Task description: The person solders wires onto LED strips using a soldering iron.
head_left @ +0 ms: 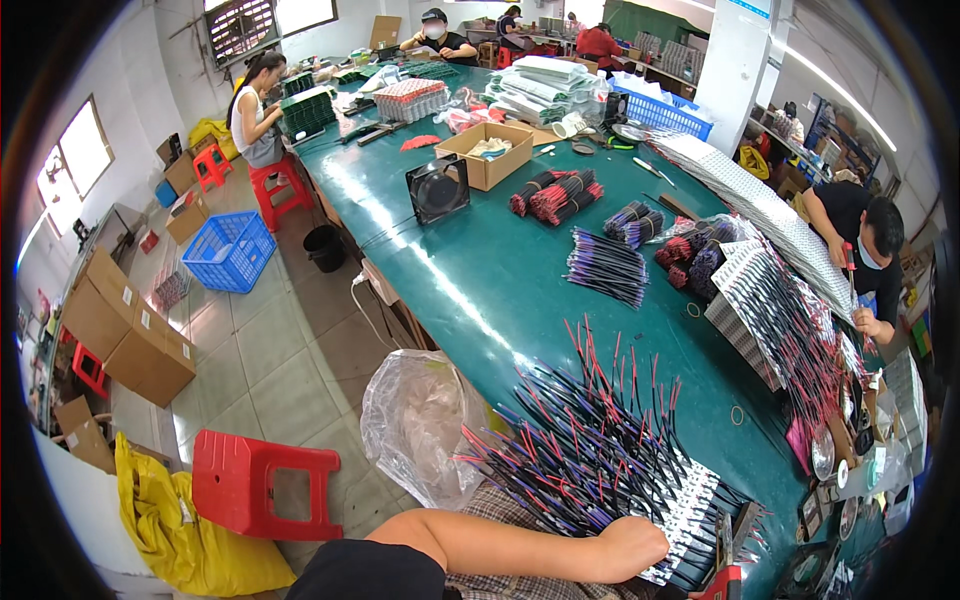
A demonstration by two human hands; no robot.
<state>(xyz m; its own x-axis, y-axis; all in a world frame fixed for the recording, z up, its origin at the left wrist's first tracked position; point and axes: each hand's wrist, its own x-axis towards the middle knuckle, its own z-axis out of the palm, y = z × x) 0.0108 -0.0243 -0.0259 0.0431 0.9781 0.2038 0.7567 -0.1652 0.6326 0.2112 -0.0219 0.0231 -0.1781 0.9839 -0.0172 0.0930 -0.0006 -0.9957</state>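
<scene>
I look down on a long green counter that runs away from me, with co-workers seated along both sides. Nearest me on it lies a wide stack of white boards bristling with red and black wires that stick up and fan out. My one visible hand comes in from the lower edge, forearm lying across the frame, and rests against the near edge of that stack, touching the wires; I cannot tell which hand it is, nor whether its fingers are closed on anything, since they are hidden behind the wires. A clear plastic bag hangs at the counter's near edge just left of the stack. Farther up the counter sit loose wire bundles, a cardboard box and a black fan. On the floor to my left stand a red stool and a blue basket.
</scene>
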